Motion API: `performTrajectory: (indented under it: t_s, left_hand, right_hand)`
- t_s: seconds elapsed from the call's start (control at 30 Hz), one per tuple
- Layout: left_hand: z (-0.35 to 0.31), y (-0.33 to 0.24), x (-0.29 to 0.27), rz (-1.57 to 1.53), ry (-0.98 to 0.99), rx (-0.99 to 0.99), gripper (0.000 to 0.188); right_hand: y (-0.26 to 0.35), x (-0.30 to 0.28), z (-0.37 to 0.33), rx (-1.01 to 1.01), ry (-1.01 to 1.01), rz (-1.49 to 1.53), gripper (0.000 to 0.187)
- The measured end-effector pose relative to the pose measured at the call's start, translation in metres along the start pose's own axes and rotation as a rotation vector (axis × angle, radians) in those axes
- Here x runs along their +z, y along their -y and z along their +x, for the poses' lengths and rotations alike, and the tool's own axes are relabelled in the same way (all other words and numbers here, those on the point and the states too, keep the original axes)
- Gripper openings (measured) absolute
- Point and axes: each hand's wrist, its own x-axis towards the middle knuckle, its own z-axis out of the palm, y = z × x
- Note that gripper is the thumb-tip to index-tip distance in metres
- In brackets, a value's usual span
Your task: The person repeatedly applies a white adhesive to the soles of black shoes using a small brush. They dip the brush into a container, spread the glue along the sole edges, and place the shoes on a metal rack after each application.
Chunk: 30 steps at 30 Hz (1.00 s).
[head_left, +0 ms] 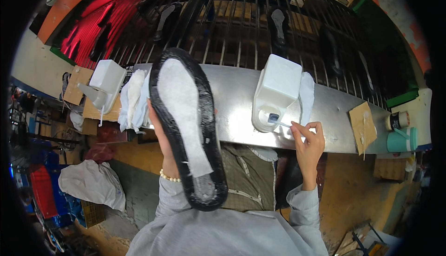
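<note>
My left hand (163, 140) is wrapped around the edge of a black shoe sole (213, 116), holding it up in front of me with its length upright and tilted. A white lining strip (179, 88) covers the sole's middle, and the heel end looks wet or shiny. With thumb and finger, my right hand (309, 149) pinches the thin white handle of a small brush (283, 124). Its tip sits at the dark opening of a white glue pot (280, 81) on the metal bench, so the bristles are hidden.
Behind the metal bench (232, 84) runs a rack of metal bars (241, 28) carrying several black soles. A second white pot (107, 81) and white cloths (134, 98) are at left. Cardboard (362, 126) and a teal mug (400, 140) stand at right.
</note>
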Motion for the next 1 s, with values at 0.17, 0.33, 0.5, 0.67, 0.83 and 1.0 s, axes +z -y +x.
performTrajectory:
  t_s: [0.17, 0.33, 0.5, 0.67, 0.83, 1.0]
  left_hand:
    - [-0.006, 0.018, 0.014, 0.382, -0.224, 0.064, 0.084]
    - [-0.020, 0.030, 0.038, 0.361, -0.035, -0.028, 0.084]
    - [-0.023, 0.021, 0.044, -0.160, 0.209, -0.103, 0.085]
    - [-0.032, 0.020, 0.043, 0.640, -0.021, 0.051, 0.077]
    - [-0.034, 0.025, 0.044, 0.402, 0.071, -0.005, 0.076]
    - [-0.036, 0.018, 0.049, 0.436, 0.028, -0.060, 0.081]
  right_hand:
    - [0.050, -0.026, 0.013, -0.195, -0.031, 0.446, 0.024]
    - [0.101, -0.041, 0.045, -0.639, -0.182, -0.003, 0.039]
    - [0.113, -0.051, 0.046, -0.779, -0.186, 0.107, 0.039]
    - [0.116, -0.054, 0.051, -0.819, -0.159, 0.108, 0.038]
    - [0.114, -0.053, 0.077, -0.688, -0.367, 0.175, 0.038]
    - [0.112, -0.074, 0.057, -0.823, -0.115, 0.184, 0.041]
